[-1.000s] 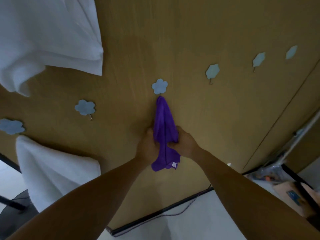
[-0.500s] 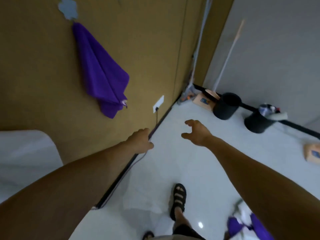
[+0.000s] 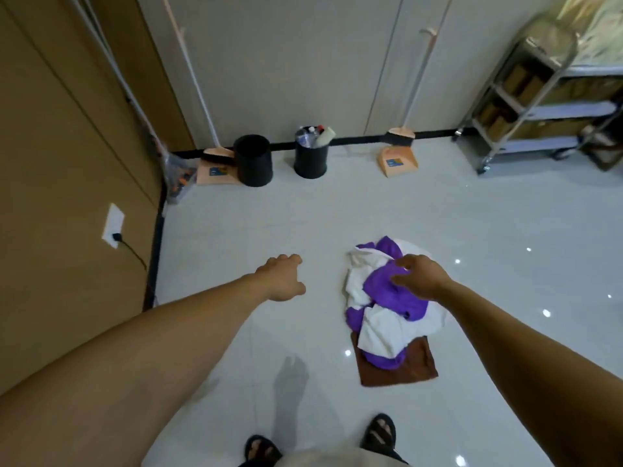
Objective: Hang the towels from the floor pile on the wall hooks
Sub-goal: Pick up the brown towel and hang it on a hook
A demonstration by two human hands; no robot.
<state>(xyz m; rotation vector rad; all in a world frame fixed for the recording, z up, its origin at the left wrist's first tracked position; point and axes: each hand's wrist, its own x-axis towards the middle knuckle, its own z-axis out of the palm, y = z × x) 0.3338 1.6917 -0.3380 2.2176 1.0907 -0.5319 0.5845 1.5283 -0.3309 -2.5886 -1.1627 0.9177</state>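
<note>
Towels [image 3: 387,308] sit piled on the floor [image 3: 236,237] at near right, right hand [image 3: 419,276] hovering loose over them, left hand [image 3: 283,278] empty too, so next up's grabbing one.

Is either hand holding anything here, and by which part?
Nothing is held: the left hand is open and empty, and the right hand hovers open over the towel pile.

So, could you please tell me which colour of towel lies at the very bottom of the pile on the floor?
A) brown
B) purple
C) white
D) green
A: the brown towel lies spread flat on the floor, with the white towels and purple towels heaped on top of it.
</note>
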